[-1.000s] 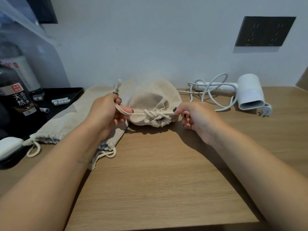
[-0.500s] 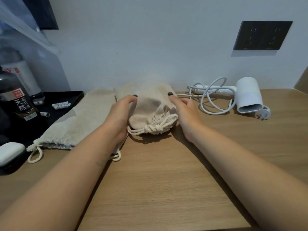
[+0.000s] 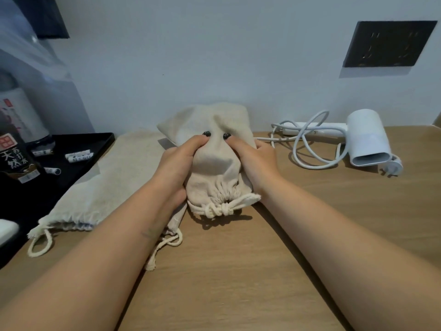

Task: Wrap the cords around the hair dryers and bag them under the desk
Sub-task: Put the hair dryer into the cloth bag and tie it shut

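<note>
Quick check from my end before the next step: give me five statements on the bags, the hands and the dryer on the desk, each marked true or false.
1. Both hands grip the filled bag. True: the left hand and the right hand hold it from either side.
2. The filled bag's mouth is open. False: its drawstring is pulled tight and knotted.
3. The white hair dryer lies on the desk, outside any bag. True.
4. The dryer's cord is wrapped round it. False: it lies in loose loops beside it.
5. The flat bag lies right of the filled one. False: it lies to its left.
</note>
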Available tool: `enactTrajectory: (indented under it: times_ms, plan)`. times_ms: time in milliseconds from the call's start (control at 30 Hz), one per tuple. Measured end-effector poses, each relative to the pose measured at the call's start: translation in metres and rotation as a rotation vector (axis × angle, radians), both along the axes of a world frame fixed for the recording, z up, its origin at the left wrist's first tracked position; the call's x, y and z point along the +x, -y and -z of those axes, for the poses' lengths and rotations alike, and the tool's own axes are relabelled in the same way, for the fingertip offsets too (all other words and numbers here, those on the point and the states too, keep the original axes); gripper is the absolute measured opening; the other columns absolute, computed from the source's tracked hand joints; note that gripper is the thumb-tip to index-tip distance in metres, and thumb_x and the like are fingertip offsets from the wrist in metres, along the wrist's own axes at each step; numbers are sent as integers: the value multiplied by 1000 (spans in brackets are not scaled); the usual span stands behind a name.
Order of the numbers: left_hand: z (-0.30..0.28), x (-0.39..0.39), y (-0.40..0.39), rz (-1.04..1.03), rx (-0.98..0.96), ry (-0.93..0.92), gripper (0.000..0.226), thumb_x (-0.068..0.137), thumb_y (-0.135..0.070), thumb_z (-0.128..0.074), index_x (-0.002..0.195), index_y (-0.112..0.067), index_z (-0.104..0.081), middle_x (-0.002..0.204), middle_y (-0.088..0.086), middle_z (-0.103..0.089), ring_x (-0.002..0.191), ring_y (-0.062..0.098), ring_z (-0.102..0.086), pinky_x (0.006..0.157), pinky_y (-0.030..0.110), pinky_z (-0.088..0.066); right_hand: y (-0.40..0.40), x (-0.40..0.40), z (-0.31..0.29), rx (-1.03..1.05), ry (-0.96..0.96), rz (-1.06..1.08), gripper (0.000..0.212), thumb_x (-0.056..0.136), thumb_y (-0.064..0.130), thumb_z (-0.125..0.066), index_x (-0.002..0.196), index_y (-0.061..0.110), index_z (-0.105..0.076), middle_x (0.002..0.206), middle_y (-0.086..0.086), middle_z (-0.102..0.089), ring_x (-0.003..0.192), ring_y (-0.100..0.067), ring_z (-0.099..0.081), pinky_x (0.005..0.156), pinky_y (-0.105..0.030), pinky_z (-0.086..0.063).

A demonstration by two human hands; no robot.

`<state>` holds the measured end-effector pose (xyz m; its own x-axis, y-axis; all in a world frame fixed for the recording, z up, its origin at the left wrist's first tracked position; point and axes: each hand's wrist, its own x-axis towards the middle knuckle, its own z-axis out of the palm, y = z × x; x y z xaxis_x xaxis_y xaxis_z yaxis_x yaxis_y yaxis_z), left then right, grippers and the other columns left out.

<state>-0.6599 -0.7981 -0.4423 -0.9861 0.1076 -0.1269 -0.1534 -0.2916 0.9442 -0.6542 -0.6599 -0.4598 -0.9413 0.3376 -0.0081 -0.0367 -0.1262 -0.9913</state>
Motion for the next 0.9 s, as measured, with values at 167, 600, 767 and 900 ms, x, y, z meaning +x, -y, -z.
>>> enactTrajectory:
  times_ms: [167,600,767,900]
  plan:
    - [-1,10,-1,18,-10,-84,32,82,-21,-74,109,-6,-68,93,14,-75,85,28,-73,76,39,-58,10,11,0,-184,-121,19,27,83,20,-73,109,18,-67,95,-5,-75,90,-22,-72,81,-41,-59]
    - [-18,76,-3,72,-306,-533,38,71,-27,-83,105,-23,-67,97,-5,-75,90,12,-71,78,35,-58,1,76,6,-449,-334,-7,70,67,36,-83,130,26,-52,120,-14,-67,110,-33,-66,96,-59,-49]
    - [-9,114,-9,41,-207,-506,33,76,-17,-81,106,-16,-67,95,-2,-75,88,13,-72,71,27,-57,-7,117,4,-397,-355,-8,59,81,19,-76,134,21,-50,121,-14,-67,109,-31,-66,96,-58,-49]
    - [1,146,-12,98,-32,-432,43,72,-19,-82,112,-13,-67,105,9,-74,99,29,-70,89,52,-55,-14,157,3,-316,-376,-45,66,80,16,-76,139,19,-46,123,-12,-66,110,-29,-66,98,-55,-49]
